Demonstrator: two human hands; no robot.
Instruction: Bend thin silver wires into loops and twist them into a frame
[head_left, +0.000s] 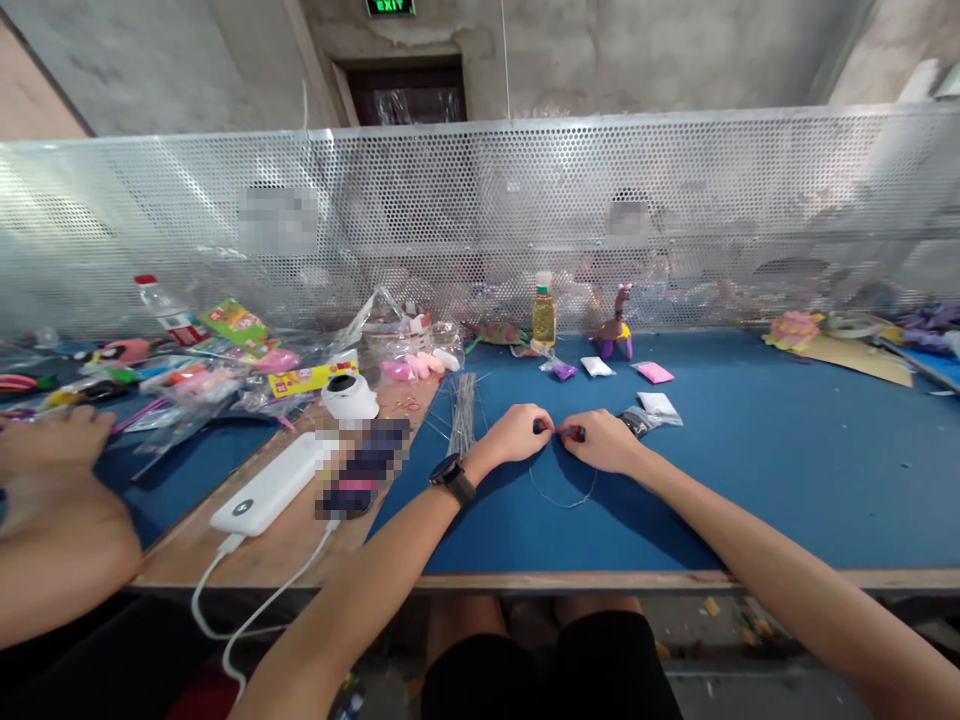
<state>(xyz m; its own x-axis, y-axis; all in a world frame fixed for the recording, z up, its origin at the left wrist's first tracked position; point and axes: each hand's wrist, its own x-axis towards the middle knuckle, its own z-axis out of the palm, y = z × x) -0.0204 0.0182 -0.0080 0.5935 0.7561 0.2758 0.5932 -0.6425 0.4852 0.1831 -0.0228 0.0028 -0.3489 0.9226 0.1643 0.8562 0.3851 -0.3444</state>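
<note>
My left hand (521, 432) and my right hand (598, 440) meet fingertip to fingertip above the blue mat (787, 470). Both are closed in a pinch on a thin wire (564, 505), which hangs below them in a wide curve. What lies right between the fingertips is too small to make out. Left of my left hand lies a bundle of straight grey wires (463, 412). Beyond my right hand are a bag of white clay (658, 405), a pink packet (655, 372), another white packet (597, 366) and a purple one (564, 371).
A clay figure (616, 330) and a bottle of yellow liquid (544, 315) stand near the perforated metal screen (450, 220). Left lie a white power bank (274, 483), a phone (364, 468) and a white roll (351, 398). Another person's arm (64, 520) rests at far left, near heaped packets.
</note>
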